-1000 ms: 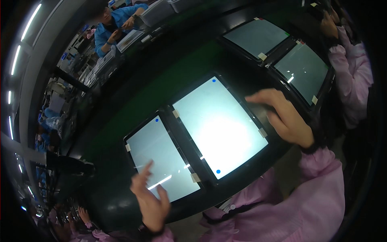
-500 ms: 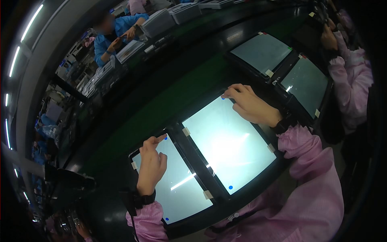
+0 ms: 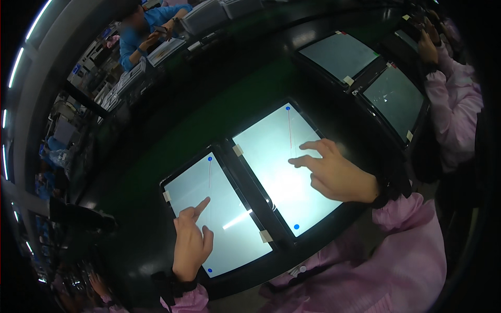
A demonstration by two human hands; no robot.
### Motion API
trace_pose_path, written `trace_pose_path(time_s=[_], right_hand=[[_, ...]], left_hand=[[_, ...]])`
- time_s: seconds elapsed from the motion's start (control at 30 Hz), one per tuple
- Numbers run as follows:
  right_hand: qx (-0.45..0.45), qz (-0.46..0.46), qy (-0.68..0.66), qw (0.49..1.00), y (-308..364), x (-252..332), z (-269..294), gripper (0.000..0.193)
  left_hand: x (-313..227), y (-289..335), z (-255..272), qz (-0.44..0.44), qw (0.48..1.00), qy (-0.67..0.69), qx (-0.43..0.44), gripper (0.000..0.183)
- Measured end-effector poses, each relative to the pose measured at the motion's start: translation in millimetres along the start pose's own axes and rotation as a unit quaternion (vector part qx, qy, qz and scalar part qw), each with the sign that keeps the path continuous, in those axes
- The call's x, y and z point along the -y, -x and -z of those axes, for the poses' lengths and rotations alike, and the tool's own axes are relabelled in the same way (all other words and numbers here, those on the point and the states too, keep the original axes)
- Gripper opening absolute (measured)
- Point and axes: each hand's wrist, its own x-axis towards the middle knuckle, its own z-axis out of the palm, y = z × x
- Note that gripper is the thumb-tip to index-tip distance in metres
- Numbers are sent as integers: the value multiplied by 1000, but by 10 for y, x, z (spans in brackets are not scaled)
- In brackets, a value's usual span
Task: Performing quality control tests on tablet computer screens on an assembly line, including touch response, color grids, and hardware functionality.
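Two lit tablets lie side by side before me, each with a black frame and pale tape tabs. On the left tablet (image 3: 235, 242), my left hand (image 3: 189, 241) stretches its index finger onto the white screen, the other fingers bent. A thin red line runs down from the blue dot (image 3: 210, 159) near its top. My right hand (image 3: 344, 175) is over the right tablet (image 3: 261, 151), fingers apart, index fingertip at the screen. A similar red line leads from its upper blue dot (image 3: 287, 108) toward that fingertip. Both hands hold nothing. Another blue dot sits low on each screen.
Two dimmer tablets, a far one (image 3: 339, 55) and a nearer one (image 3: 399, 101), lie at the right on the dark green bench (image 3: 182, 117). A co-worker in a pink sleeve (image 3: 454, 104) sits beside them. Across the bench, a person in blue (image 3: 141, 39) handles a small item near stacked trays.
Both hands have slid from the upper blue dots down the screens toward me. Red lines now trail behind the fingertips. The view has shifted slightly.
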Motion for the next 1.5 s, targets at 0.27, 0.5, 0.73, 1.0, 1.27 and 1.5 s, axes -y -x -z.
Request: trace_pose_path(time_s=[0.27, 0.5, 0.73, 1.0, 1.27, 1.5], right_hand=[[78, 46, -23, 996, 390, 377, -56, 43], [111, 63, -25, 991, 617, 586, -103, 52], [133, 45, 13, 990, 676, 636, -97, 53], [-65, 1, -128, 990, 615, 512, 98, 48], [-186, -133, -299, 926, 810, 240, -84, 45], [-231, -176, -297, 910, 1003, 116, -33, 43]], left_hand=[[-209, 808, 0, 97, 994, 40, 24, 44], [-295, 1257, -4, 105, 993, 53, -27, 52], [-330, 1348, -61, 87, 992, 81, -46, 61], [-294, 815, 170, 14, 998, 36, -59, 52], [69, -603, 11, -52, 998, -10, -44, 45], [135, -806, -37, -21, 999, -33, -1, 43]])
